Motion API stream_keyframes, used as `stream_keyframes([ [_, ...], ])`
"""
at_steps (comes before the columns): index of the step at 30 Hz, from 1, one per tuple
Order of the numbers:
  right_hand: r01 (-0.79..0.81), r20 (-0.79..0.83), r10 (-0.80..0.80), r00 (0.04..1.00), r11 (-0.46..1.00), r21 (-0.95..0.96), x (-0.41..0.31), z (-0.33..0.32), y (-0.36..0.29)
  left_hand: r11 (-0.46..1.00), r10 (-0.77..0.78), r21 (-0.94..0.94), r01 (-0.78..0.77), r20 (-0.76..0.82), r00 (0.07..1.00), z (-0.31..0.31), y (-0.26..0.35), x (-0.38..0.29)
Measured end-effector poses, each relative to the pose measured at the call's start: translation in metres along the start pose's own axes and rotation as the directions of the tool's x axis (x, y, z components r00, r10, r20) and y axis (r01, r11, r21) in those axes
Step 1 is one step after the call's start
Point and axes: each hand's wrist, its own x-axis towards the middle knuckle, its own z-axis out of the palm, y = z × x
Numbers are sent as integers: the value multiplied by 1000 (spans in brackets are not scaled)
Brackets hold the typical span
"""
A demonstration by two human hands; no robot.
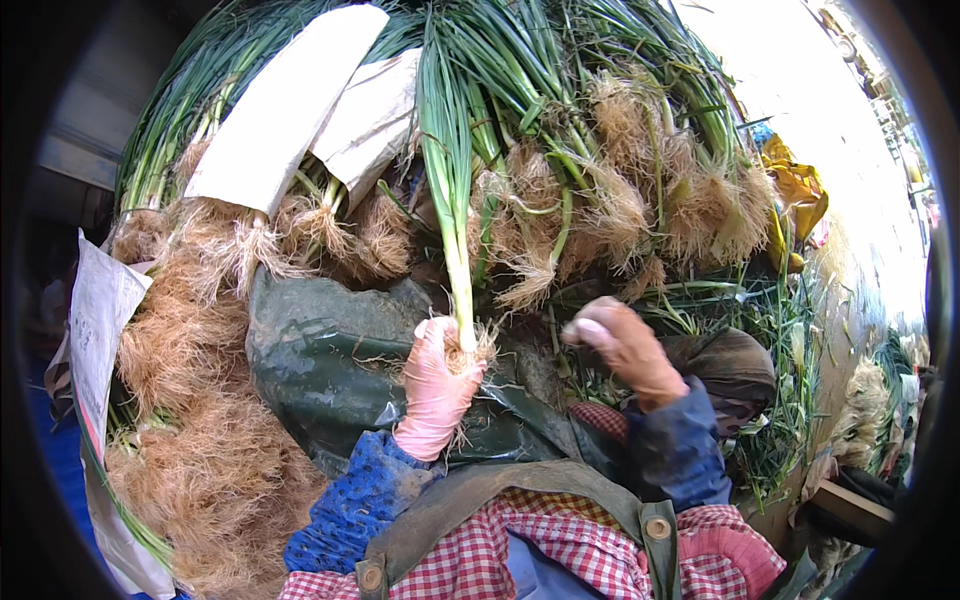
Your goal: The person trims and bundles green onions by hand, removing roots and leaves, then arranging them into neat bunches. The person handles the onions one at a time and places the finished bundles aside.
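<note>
My left hand (441, 386), in a thin pinkish glove, is closed around the root end of a bunch of green onions (459, 270) over my lap. Its white stalks rise from my grip and its green leaves point away from me. To the right, my right hand (626, 349) is raised apart from the bunch with its fingers curled; whether anything small is between them cannot be told. A dark green waterproof apron (337, 360) covers my lap beneath both hands.
Green onions with shaggy roots (540, 195) are heaped in front; more roots (210, 465) pile up at left. White sacking (289, 112) lies over part of the heap. Loose leaves (780, 390) and a yellow plastic bag (799, 195) are at right.
</note>
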Motion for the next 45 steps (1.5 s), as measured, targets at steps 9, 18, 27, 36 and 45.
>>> stream_keyframes([
  [9, -98, 114, 45, 992, 847, 522, 82, 69, -30, 816, 179, 555, -161, 24, 984, -6, 17, -3],
  [18, -77, -27, 72, 997, 930, -359, 78, 59, -49, 570, 420, 717, -401, 165, 892, -3, 11, 6],
  [27, 531, -134, -627, 768, 739, -414, 44, 60, -51, 721, 413, 542, -431, 163, 896, -1, 18, 7],
  [36, -38, -742, -223, 633, 948, -317, -8, -12, -46, 982, -39, -181, 48, 53, 998, 5, 10, 15],
  [45, -72, 203, -183, 962, 545, 835, 71, 110, -13, -91, -281, -843, 531, 533, 798, -8, 0, -1],
])
